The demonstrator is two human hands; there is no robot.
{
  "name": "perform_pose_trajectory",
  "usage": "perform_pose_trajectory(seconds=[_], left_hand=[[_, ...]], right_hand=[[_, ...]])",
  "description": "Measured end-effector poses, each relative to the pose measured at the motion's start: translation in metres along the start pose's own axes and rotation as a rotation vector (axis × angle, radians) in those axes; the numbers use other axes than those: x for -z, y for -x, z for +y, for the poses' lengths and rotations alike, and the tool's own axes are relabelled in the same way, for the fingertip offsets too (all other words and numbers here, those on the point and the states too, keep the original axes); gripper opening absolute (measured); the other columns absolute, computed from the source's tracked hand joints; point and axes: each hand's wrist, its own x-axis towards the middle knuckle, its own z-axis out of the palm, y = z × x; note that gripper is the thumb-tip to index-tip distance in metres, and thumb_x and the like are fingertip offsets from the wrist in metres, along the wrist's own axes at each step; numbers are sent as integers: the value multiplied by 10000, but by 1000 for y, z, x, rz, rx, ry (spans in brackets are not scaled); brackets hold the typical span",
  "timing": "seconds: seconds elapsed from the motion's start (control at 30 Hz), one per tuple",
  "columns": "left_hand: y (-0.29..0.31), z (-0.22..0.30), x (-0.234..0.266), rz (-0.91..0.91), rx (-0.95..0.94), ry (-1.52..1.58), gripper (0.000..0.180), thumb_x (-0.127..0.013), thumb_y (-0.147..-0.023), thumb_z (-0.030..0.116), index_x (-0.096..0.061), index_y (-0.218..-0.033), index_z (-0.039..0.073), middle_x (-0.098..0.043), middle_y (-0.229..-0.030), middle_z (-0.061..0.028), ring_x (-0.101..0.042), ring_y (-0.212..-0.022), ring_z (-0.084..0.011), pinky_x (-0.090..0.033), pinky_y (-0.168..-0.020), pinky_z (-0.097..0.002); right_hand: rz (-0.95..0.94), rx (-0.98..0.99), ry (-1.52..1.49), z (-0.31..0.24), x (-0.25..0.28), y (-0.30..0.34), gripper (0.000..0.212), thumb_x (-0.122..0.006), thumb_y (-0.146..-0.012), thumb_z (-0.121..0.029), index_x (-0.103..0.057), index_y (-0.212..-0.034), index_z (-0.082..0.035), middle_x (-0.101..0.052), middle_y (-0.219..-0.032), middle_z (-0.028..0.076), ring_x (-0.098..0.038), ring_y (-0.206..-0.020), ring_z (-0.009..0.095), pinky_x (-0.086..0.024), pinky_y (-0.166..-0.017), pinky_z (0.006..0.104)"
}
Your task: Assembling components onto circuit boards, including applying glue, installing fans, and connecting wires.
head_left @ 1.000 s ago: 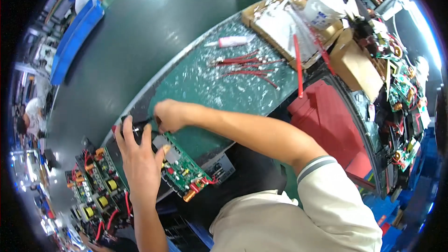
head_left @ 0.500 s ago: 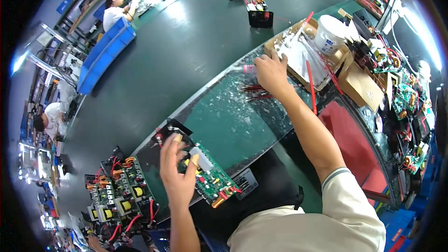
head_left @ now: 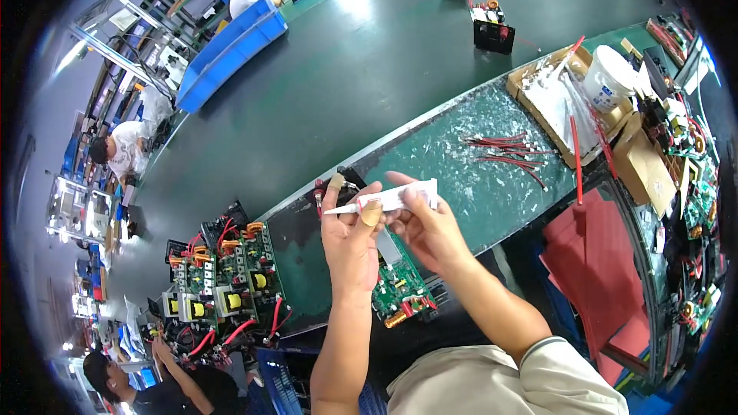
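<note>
Both hands are raised over the near side of the bench, holding a white squeeze tube with a slim pointed nozzle. My left hand grips the nozzle end, its thumb and a finger wearing tan finger covers. My right hand has its thumb and fingers closed on the wide end of the tube. Beneath them lies a green circuit board with a copper coil and red parts at its near end, partly hidden by my hands. A black part behind the left hand is mostly covered.
Red wires lie on the smeared green bench. A cardboard tray and white bucket stand at right. Several boards sit at left. Red sheets lie lower right. Co-workers are along the left; a conveyor runs beyond.
My right hand has come back from beside the tray, bringing the tube to my left hand. Both hands now hold it above the circuit board. The view has shifted.
</note>
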Motion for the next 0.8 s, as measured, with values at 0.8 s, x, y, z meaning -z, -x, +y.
perform_pose_trajectory(seconds=[0.8], left_hand=[[-17, 5, 56, -357, -288, -1621, 913, -915, -575, 303, -527, -1380, 116, -228, -1593, -195, -142, -1483, -464, -207, -1180, -574]], right_hand=[[197, 243, 933, -2, 40, 5, 344, -480, -1062, -274, -635, -1089, 32, -572, -1058, 95, -614, -754, 126, -495, -621, 251]])
